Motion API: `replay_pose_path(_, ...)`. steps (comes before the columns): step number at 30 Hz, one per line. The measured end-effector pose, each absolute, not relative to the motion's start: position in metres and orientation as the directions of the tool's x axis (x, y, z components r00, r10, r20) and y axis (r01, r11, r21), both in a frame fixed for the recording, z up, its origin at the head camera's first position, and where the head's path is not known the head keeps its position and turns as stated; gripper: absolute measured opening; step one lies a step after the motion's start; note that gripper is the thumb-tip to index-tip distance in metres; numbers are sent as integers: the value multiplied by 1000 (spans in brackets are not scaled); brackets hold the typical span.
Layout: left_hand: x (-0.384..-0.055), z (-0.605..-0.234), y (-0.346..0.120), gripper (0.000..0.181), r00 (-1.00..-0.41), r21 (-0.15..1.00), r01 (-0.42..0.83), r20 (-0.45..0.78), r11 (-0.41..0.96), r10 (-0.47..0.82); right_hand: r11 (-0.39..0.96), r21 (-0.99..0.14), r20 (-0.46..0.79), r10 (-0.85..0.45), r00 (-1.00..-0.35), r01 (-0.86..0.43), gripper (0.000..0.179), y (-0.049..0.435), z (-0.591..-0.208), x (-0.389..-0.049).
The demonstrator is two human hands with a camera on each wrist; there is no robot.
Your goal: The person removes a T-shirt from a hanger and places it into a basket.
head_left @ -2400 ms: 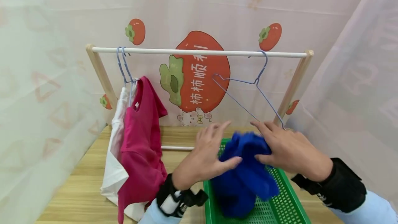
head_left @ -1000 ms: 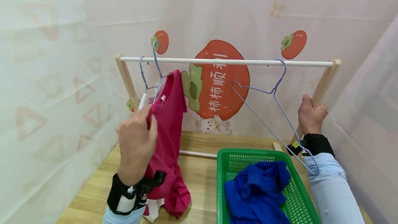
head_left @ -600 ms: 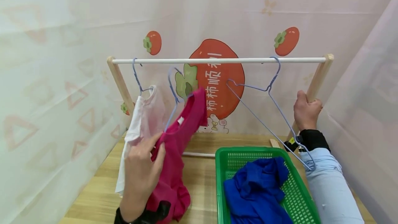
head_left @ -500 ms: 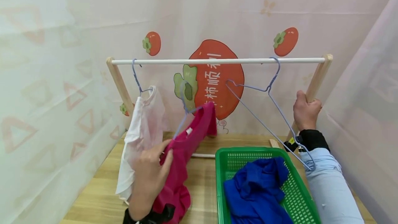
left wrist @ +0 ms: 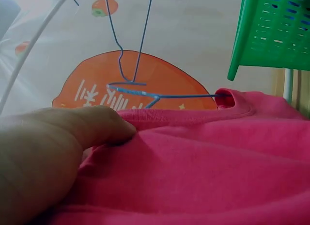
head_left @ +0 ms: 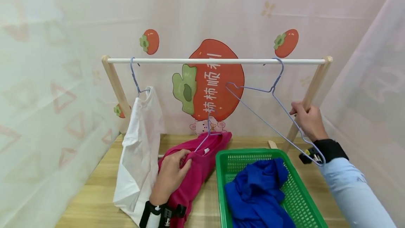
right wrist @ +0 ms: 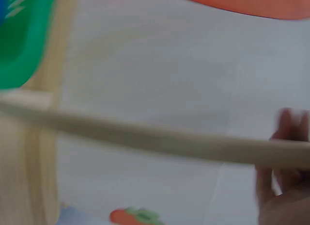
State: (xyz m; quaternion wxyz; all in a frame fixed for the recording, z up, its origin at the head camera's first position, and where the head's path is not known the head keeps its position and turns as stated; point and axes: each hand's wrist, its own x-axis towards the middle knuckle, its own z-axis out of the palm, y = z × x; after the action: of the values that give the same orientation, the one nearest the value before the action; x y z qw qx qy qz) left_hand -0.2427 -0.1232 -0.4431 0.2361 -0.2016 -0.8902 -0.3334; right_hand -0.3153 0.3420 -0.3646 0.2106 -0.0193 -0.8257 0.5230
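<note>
My left hand [head_left: 171, 175] pinches the neckline of a magenta T-shirt [head_left: 196, 171], with its thumb over the collar in the left wrist view. A blue wire hanger [head_left: 209, 126] is inside the shirt, its hook below the rack's rail and off it. My right hand [head_left: 310, 120] is at the rack's right wooden post [head_left: 313, 87]; in the blurred right wrist view its fingers show on both sides of the post [right wrist: 145, 140], with a gap between hand and wood. A white garment [head_left: 139, 154] hangs on another blue hanger [head_left: 134, 76] at the rail's left.
The white rail [head_left: 196, 61] spans the rack. A bare blue hanger [head_left: 276, 78] hangs near its right end, its lower corner overlapping my right sleeve. A green basket [head_left: 219, 185] on the wooden table [head_left: 91, 200] holds a crumpled blue garment [head_left: 256, 185].
My left hand lifted the magenta shirt's hanger off the rail and brought it right and down towards the table. My right hand went from the basket to the post, gripped it, and has loosened.
</note>
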Motion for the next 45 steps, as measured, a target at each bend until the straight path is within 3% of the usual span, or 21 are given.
replay_pose_path(2,-245,-443,-124,12,-801,495,520,565,696,198,650,-747,304,148,-941,-139,50,346,-377,-300)
replay_pose_path(4,-247,-442,-124,12,-796,491,522,575,697,190,765,-633,269,76,-960,-116,47,344,-392,-283)
replay_pose_path(8,-247,-441,-123,11,-796,493,514,578,702,177,869,-476,308,21,-951,-134,18,331,-416,-252)
replay_pose_path(10,-246,-441,-121,10,-797,501,512,580,697,169,895,-423,328,5,-945,-143,14,323,-420,-241)
replay_pose_path(14,-245,-445,-118,10,-794,517,516,587,683,156,891,-426,218,-67,-974,-157,28,293,-411,-225)
replay_pose_path(17,-243,-446,-117,9,-791,519,518,593,680,150,874,-453,98,-144,-985,-173,28,256,-399,-218)
replay_pose_path(20,-241,-445,-115,9,-784,513,517,605,685,139,854,-466,98,-209,-973,-231,28,212,-389,-220)
replay_pose_path(25,-235,-440,-110,11,-791,528,504,600,684,119,754,-605,73,-266,-961,-254,36,140,-378,-243)
replay_pose_path(30,-229,-436,-99,10,-787,523,516,601,678,135,706,-687,83,-158,-984,-171,43,93,-377,-274)
replay_pose_path(34,-224,-434,-95,13,-783,505,494,612,708,111,747,-647,151,-67,-986,-150,47,73,-381,-289)
replay_pose_path(40,-212,-423,-92,19,-765,489,434,643,756,24,773,-611,264,-5,-965,-171,32,56,-378,-307)
replay_pose_path(45,-197,-409,-85,22,-712,386,466,698,796,78,783,-610,298,87,-951,-120,34,55,-363,-325)
